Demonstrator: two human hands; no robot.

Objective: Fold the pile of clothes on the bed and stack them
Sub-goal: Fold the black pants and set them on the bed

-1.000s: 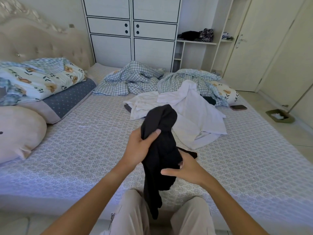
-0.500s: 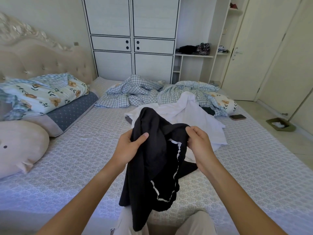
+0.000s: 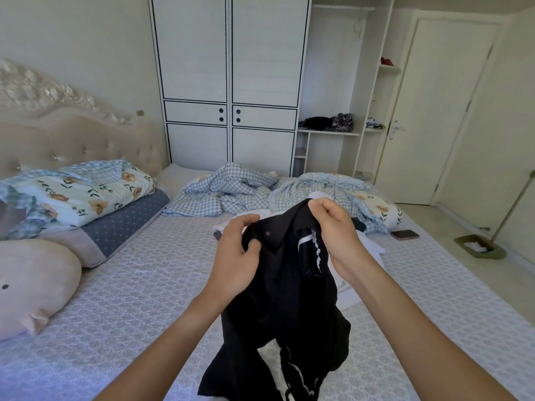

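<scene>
I hold a black garment with white trim (image 3: pixel 286 302) up in front of me above the bed (image 3: pixel 139 285). My left hand (image 3: pixel 236 253) grips its upper left part with thumb and fingers. My right hand (image 3: pixel 333 230) pinches its top edge, higher and to the right. The cloth hangs crumpled down between my forearms. Behind it lies a white garment (image 3: pixel 373 250), mostly hidden by the black one and my right hand. A dark green piece (image 3: pixel 359 224) peeks out beyond it.
A crumpled blue checked duvet (image 3: pixel 240 192) lies at the far side of the bed. Pillows (image 3: pixel 37 282) and a folded floral quilt (image 3: pixel 81 195) sit at the left. A phone (image 3: pixel 404 234) rests near the right edge. A dustpan (image 3: pixel 477 247) stands on the floor at right.
Both hands have lifted the black garment higher and shifted their grip along its top edge. My view has tilted upward, showing more of the wardrobe.
</scene>
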